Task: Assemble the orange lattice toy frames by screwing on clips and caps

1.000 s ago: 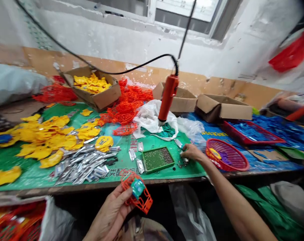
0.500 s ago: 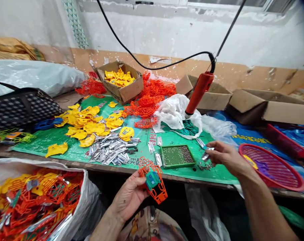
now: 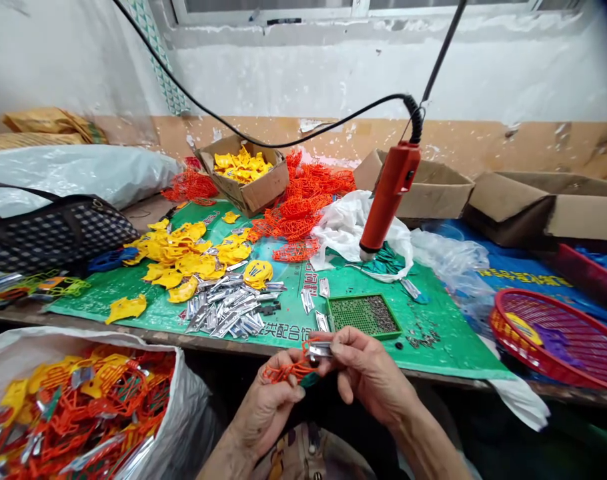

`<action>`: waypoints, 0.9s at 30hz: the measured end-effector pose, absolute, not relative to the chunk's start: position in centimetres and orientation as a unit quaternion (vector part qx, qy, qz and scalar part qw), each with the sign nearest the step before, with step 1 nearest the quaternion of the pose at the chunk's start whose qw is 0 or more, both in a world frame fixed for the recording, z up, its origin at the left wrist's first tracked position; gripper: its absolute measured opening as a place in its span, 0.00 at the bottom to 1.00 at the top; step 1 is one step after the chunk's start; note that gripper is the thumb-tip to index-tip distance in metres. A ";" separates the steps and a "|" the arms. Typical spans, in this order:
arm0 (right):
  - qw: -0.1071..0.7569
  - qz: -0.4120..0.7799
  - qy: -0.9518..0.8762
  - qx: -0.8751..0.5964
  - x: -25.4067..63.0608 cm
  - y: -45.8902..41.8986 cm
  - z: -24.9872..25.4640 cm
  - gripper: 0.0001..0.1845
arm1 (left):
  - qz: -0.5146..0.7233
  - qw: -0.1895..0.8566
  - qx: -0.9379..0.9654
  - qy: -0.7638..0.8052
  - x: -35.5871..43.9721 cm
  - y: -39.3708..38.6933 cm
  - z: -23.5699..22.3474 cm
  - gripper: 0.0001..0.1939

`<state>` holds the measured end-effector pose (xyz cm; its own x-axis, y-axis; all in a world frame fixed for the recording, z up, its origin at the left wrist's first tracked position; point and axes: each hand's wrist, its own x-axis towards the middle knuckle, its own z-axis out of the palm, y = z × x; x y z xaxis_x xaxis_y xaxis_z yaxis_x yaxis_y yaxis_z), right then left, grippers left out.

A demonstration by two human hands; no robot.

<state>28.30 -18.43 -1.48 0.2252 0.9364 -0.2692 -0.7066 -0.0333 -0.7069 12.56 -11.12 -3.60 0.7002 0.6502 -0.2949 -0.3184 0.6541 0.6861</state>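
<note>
Frame (image 3: 283, 371), orange, is being held at the near middle of the scene, just short of the near edge of the green sheet (image 3: 463, 353). It is being pinched between thumb and curled fingers of the left hand (image 3: 266, 408). A metal plate (image 3: 317, 349) is being pinched near its right end by thumb and fingers of the right hand (image 3: 371, 370). The plate is being held over the frame's right end; whether contact is being made cannot be told. A green piece (image 3: 311, 380) is being partly hidden beneath.

Step, as judged: plate is being lined up with frame. A light grip is being advised for the left hand, since the thin bars are being judged easy to bend. The plate is best being kept flat and square, with fingertips being kept off its holes and edges. Tilt is being noted as the likely fault.

Farther off, the screw tray (image 3: 346, 313) and loose screws (image 3: 423, 335) are being kept on the sheet; the screwdriver (image 3: 391, 193) is being suspended above, to the right.
</note>
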 end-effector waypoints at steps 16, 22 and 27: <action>0.669 0.468 -0.326 -0.477 27.5 -19.2 -1.8 0.10 | 0.356 0.578 0.641 0.357 10.4 -11.7 -0.1 0.29; 0.645 0.295 -0.507 -0.490 27.3 -19.9 -1.7 0.02 | 0.191 0.609 0.738 0.222 12.3 -11.0 0.5 0.20; 0.581 0.113 -0.615 -0.521 27.9 -21.1 -2.3 0.09 | 0.185 0.754 0.595 0.208 12.6 -10.6 -1.0 0.13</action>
<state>27.92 -21.11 -2.33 0.2190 0.7718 0.5969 0.5102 0.4309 -0.7443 12.59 -10.61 -0.99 0.8447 0.5270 -0.0935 -0.0315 0.2233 0.9742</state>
